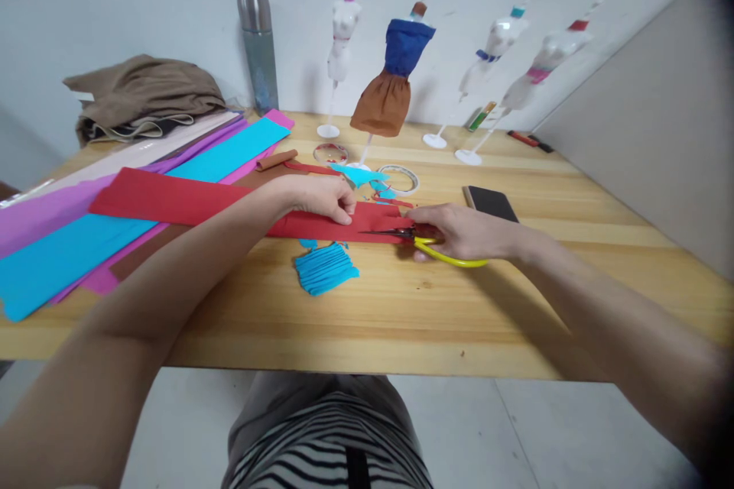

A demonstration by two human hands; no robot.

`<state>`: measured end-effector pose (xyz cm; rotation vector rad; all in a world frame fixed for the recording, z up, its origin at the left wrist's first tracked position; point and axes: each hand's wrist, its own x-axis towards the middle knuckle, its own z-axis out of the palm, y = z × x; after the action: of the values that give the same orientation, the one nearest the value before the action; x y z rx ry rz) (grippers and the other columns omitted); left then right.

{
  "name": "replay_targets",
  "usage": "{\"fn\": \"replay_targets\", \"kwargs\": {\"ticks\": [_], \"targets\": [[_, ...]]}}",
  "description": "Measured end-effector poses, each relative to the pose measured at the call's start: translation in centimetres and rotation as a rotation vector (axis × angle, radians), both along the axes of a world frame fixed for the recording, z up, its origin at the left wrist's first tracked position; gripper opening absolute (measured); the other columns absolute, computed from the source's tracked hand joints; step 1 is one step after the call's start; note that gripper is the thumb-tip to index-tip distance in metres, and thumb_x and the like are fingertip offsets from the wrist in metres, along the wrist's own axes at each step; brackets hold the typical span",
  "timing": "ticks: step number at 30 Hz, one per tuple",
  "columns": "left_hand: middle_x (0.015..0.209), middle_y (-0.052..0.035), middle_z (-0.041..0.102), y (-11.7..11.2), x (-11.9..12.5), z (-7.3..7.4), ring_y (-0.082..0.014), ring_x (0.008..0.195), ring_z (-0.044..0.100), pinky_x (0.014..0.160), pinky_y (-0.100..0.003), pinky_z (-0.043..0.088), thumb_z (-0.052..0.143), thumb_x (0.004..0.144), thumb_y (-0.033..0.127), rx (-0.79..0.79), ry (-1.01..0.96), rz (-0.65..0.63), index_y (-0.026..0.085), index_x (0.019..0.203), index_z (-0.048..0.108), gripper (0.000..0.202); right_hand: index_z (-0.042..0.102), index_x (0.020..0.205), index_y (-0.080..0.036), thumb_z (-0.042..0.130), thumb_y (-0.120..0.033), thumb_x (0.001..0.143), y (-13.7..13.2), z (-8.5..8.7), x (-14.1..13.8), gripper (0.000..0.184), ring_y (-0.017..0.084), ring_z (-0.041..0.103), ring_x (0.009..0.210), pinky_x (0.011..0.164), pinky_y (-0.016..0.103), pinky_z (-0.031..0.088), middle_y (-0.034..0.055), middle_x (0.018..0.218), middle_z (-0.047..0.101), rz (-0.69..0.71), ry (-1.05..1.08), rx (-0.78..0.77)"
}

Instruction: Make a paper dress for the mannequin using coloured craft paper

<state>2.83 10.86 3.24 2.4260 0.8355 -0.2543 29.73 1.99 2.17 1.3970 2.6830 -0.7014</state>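
A long, matte red paper strip point(189, 200) lies flat across the pale, grained wooden tabletop point(401, 321), running from the far left to the middle. The left hand point(324, 201) rests on its right part with the fingers stretched out and the palm down, pressing the paper. The right hand point(464, 233) is curled around the glossy yellow loop handles of a pair of scissors point(444, 254). Their thin dark blades point left and lie at the strip's right end. Just near of the strip sits a small ribbed, fringed cyan paper piece point(325, 267). Smooth cyan point(63, 260) and purple point(46, 210) sheets are fanned out at left. A flat black phone point(490, 202) lies just far of the right hand, and a clear tape ring point(398, 178) sits beyond the strip.
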Motion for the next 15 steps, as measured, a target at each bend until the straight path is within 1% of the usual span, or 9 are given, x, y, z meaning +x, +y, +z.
{"fn": "replay_targets", "kwargs": {"ticks": [4,10,12,15], "targets": [[0.091,-0.0014,0.070,-0.1,0.0,0.0,-0.0177,0.086,0.062,0.074,-0.027,0.042,0.063,0.080,0.035,-0.013,-0.017,0.006,0.017,0.087,0.068,0.020,0.067,0.112,-0.020,0.062,-0.048,0.084,0.0,0.2,-0.5,0.040,0.019,0.054,0.064,0.062,0.033,0.040,0.0040,0.077,0.063,-0.004,-0.025,-0.003],[0.085,-0.0002,0.069,-0.2,0.0,0.1,-0.0169,0.084,0.061,0.075,-0.027,0.040,0.062,0.080,0.035,-0.039,-0.016,0.012,0.017,0.084,0.066,0.018,0.064,0.123,-0.018,0.062,-0.049,0.086,0.2,0.0,-1.0,0.049,0.018,0.055,0.067,0.065,0.032,0.042,0.0058,0.087,0.067,-0.002,-0.025,-0.014],[0.086,0.0002,0.070,-0.2,-0.1,0.1,-0.0165,0.084,0.061,0.074,-0.027,0.040,0.061,0.080,0.034,-0.036,-0.021,0.000,0.018,0.085,0.067,0.018,0.065,0.122,-0.019,0.062,-0.050,0.085,0.3,-0.1,-1.2,0.048,0.018,0.055,0.067,0.065,0.032,0.042,0.0067,0.089,0.067,-0.004,-0.027,-0.020],[0.092,0.0000,0.071,-0.2,-0.1,0.1,-0.0168,0.087,0.061,0.073,-0.026,0.040,0.061,0.080,0.034,-0.028,-0.022,-0.005,0.019,0.088,0.068,0.018,0.066,0.115,-0.018,0.062,-0.050,0.085,0.4,-0.2,-1.4,0.043,0.019,0.055,0.067,0.065,0.033,0.042,0.0079,0.091,0.068,0.010,-0.032,0.002]]}}
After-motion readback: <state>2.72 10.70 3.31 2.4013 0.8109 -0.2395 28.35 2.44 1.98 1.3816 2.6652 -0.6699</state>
